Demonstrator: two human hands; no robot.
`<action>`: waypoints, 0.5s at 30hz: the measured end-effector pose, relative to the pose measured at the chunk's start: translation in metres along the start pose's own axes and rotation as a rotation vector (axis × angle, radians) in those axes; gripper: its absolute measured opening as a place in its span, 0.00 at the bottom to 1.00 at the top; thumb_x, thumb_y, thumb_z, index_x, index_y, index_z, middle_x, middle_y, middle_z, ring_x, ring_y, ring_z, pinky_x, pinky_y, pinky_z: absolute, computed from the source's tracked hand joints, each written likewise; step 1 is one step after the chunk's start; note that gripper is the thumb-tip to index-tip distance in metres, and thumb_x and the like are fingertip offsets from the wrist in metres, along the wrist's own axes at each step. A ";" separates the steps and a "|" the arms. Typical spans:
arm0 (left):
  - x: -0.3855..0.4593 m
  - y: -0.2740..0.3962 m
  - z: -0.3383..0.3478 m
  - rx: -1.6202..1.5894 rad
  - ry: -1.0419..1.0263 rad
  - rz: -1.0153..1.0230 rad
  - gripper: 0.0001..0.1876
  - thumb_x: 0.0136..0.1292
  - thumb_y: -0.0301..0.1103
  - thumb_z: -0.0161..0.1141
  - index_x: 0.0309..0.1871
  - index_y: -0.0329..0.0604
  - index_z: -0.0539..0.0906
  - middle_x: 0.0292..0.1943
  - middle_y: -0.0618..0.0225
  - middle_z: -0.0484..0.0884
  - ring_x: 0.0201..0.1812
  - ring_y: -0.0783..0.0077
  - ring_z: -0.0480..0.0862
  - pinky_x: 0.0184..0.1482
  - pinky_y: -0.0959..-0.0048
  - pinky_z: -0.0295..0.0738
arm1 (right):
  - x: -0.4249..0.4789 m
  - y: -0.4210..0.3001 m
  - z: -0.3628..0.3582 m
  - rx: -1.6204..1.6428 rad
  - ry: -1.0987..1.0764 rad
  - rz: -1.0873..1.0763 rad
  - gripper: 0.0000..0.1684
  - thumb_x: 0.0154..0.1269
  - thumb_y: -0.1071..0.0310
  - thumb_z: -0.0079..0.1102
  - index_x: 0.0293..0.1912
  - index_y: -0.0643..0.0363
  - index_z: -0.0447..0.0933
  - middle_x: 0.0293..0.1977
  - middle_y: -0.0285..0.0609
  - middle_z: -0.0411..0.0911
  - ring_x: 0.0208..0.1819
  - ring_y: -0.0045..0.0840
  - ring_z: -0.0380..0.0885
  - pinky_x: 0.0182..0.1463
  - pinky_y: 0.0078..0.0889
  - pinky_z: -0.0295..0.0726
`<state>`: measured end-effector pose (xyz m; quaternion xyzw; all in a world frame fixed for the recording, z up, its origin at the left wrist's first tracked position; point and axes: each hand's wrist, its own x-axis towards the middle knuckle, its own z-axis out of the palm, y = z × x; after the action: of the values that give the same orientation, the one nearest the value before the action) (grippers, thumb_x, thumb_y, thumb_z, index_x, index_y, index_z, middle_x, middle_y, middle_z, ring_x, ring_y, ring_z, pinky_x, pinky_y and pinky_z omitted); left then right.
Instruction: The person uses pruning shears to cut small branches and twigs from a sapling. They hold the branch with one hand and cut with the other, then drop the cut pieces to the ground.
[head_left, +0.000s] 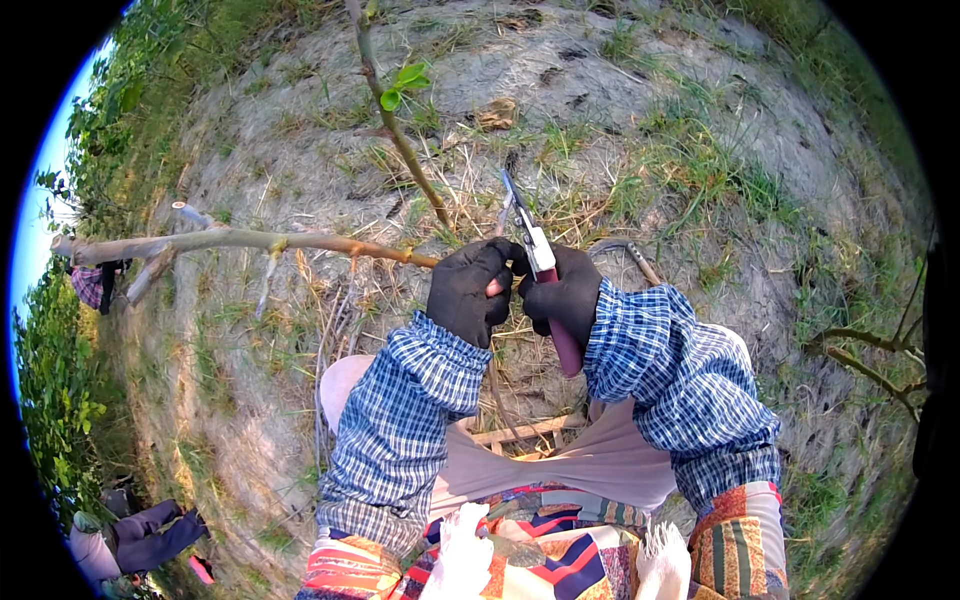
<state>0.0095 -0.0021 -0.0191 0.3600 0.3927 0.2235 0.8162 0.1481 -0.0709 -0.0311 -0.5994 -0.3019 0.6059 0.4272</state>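
Note:
My left hand (471, 289), in a black glove with a bare fingertip showing, grips the thin end of a cut branch (255, 240). The branch runs out to the left, and its short side stubs have pale cut ends. Pruning shears (536, 247) with a maroon handle and a white-and-metal head are in my right hand (566, 292), also gloved in black. Their blades point up and away from me, just beyond the gloves, and the two hands nearly touch. A thinner green-brown stem (394, 127) with a few leaves reaches down towards my left hand; its lower end is near dry grass.
A sickle (634, 259) with a curved blade lies on the ground beyond my right wrist. Thin twigs (341, 315) lie at left, and bare branches (862, 345) at right. Slats of wood (525, 433) show between my knees. Two people (142, 540) (90, 285) are at far left.

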 end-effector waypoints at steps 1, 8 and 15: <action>-0.001 0.000 0.000 0.007 -0.010 -0.006 0.13 0.71 0.35 0.47 0.42 0.34 0.77 0.16 0.77 0.64 0.12 0.86 0.58 0.14 0.84 0.51 | 0.001 0.002 -0.001 0.003 0.014 -0.002 0.26 0.46 0.73 0.60 0.48 0.69 0.71 0.30 0.48 0.77 0.28 0.27 0.78 0.33 0.30 0.79; 0.000 -0.001 -0.002 0.002 -0.007 0.014 0.12 0.70 0.35 0.47 0.41 0.34 0.77 0.16 0.77 0.65 0.12 0.85 0.59 0.14 0.83 0.51 | -0.009 -0.005 -0.006 0.176 -0.092 -0.028 0.27 0.44 0.71 0.59 0.48 0.69 0.70 0.28 0.43 0.74 0.27 0.24 0.75 0.32 0.28 0.77; -0.001 -0.001 0.000 0.011 0.020 0.056 0.13 0.70 0.37 0.47 0.39 0.36 0.76 0.17 0.77 0.65 0.12 0.86 0.60 0.14 0.84 0.51 | -0.013 -0.013 -0.005 0.093 -0.165 -0.013 0.27 0.43 0.72 0.58 0.48 0.67 0.71 0.30 0.42 0.74 0.30 0.22 0.73 0.36 0.26 0.76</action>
<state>0.0095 -0.0032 -0.0194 0.3731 0.3918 0.2479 0.8036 0.1544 -0.0774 -0.0139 -0.5249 -0.3117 0.6636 0.4323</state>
